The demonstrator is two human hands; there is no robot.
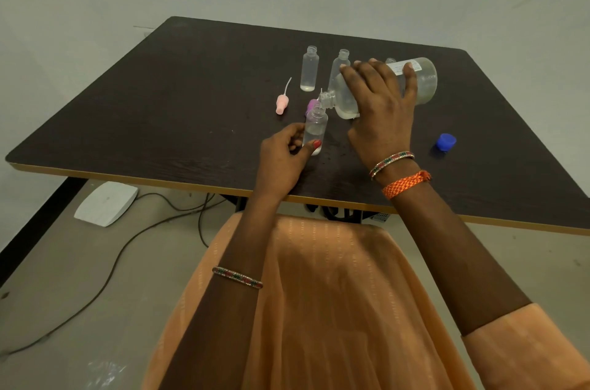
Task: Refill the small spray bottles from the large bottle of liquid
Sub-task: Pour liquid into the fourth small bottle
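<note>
Right hand [380,111] grips the tipped large bottle [418,83], pouring; left hand [284,153] pinches a small bottle [315,126]. Next: steadier tilt.

One large bottle [421,83], three small uncapped bottles [309,68] plainly in view, two spray tops, one pink [282,103] and one purple [311,106], one blue cap [446,142], two hands [381,108]

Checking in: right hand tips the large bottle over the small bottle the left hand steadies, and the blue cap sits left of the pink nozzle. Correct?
Not quite. The head view shows the blue cap lying far right, beyond the right hand; the pink nozzle lies left. The large bottle, small bottle and left hand are as you said.
</note>
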